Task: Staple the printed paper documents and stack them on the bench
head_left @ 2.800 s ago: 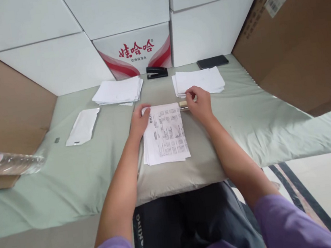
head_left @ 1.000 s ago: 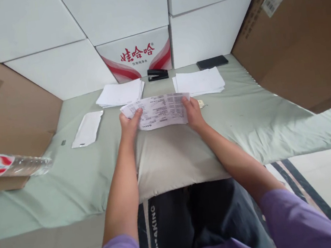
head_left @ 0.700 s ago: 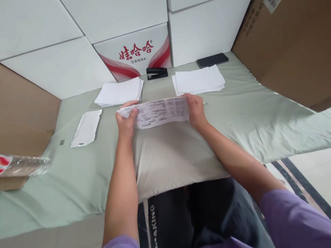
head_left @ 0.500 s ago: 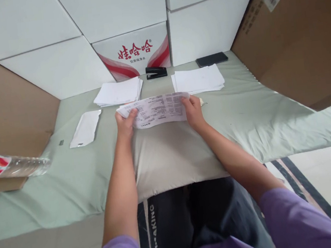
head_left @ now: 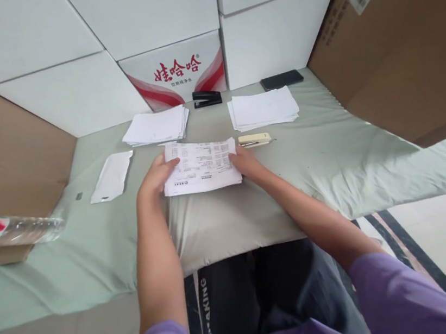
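A stack of printed papers (head_left: 201,167) lies level between my hands, its print facing up. My left hand (head_left: 158,174) grips the left edge, thumb on top and fingers hidden below. At the opposite edge my right hand (head_left: 246,163) closes on the sheets, its thumb also over the print. Just beyond the right hand sits a cream-coloured stapler-like tool (head_left: 255,139) with a thin metal end. Farther back are a left pile of white paper (head_left: 155,126) and a right pile of white paper (head_left: 264,108), with a black stapler (head_left: 207,98) between and behind them.
A black phone (head_left: 281,80) rests at the back right. To the left lie a white pouch (head_left: 112,176) and a plastic bottle (head_left: 15,227). White cartons (head_left: 163,10) wall off the back, and brown cardboard boxes (head_left: 388,52) stand at both sides of the green-covered surface (head_left: 320,159).
The papers have come down and nearer to me, from tilted and bowed to flatter. My hands moved with them, slightly left, uncovering the cream-coloured tool.
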The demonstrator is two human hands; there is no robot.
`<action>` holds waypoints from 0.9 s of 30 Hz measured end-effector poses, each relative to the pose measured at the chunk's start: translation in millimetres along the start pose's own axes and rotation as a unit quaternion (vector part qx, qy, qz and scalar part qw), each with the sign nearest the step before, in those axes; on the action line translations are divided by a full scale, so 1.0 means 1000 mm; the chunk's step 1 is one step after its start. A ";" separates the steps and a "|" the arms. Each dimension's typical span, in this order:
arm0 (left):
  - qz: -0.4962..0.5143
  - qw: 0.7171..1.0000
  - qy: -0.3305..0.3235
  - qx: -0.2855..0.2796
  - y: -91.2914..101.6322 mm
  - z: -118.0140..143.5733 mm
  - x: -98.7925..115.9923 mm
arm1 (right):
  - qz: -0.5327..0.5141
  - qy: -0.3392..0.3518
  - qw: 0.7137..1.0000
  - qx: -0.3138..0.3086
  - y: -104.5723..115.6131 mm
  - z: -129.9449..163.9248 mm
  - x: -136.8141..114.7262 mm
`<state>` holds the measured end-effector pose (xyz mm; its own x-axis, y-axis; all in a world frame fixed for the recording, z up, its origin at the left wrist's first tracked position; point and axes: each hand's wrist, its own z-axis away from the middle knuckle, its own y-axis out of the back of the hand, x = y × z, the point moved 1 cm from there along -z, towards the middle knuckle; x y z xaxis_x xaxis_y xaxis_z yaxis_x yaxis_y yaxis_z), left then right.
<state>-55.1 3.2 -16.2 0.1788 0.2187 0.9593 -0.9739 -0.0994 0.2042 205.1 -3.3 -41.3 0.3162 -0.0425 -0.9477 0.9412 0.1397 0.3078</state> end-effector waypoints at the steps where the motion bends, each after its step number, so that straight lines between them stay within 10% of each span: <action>1: -0.008 1.000 0.025 -0.014 0.001 0.003 0.001 | 0.019 -0.023 0.999 -0.016 0.001 0.000 0.000; 27: -0.067 0.992 0.076 -0.079 -0.023 0.009 0.004 | 0.244 -0.149 0.955 -0.079 0.059 0.009 -0.028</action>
<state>-30.4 -2.7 -15.5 0.2973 0.3653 0.8821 -0.9545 0.0911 0.2839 253.3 -2.5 4.3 0.7552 -0.2111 -0.6206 0.6502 0.3621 0.6680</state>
